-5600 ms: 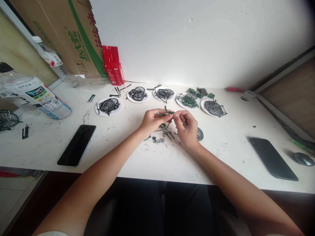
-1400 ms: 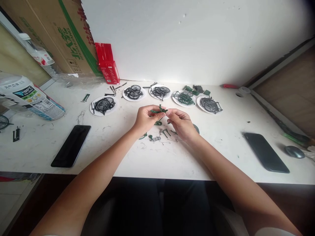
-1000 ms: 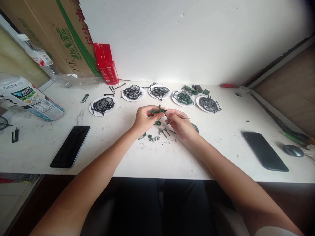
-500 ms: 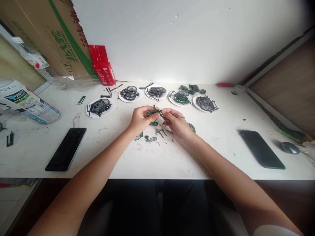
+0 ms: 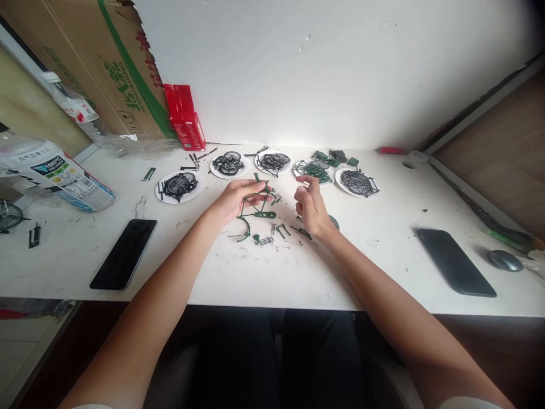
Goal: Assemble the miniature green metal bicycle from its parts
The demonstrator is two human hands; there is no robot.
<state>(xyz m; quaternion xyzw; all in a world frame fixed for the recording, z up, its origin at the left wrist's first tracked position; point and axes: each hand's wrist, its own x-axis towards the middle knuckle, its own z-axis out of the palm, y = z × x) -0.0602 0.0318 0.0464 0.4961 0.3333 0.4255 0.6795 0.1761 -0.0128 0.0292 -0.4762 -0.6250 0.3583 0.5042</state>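
Near the middle of the white table, my left hand (image 5: pixel 239 199) pinches a small green bicycle frame part (image 5: pixel 258 213), tilted above the tabletop. To its right, my right hand (image 5: pixel 311 205) is raised with curled fingers, apart from the frame part; whatever is between its fingertips is too small to make out. Below the hands lie a curved green piece (image 5: pixel 246 230), a small metal rack (image 5: pixel 266 241), green forked bits (image 5: pixel 281 229) and thin metal pieces. A green wheel (image 5: pixel 334 221) is partly hidden behind my right wrist.
Several white plates (image 5: pixel 195 196) with black or green bicycle parts stand in a row behind. Two dark phones (image 5: pixel 123 254) (image 5: pixel 455 262) flank my arms. At the left are a large bottle (image 5: pixel 63 176), a cardboard box (image 5: pixel 110 68) and a red box (image 5: pixel 185 119); a mouse (image 5: pixel 505 260) lies far right.
My hands have moved apart. The right hand has left the green part and drawn to the right, while the left hand still holds the part, now more exposed. The view has shifted slightly.
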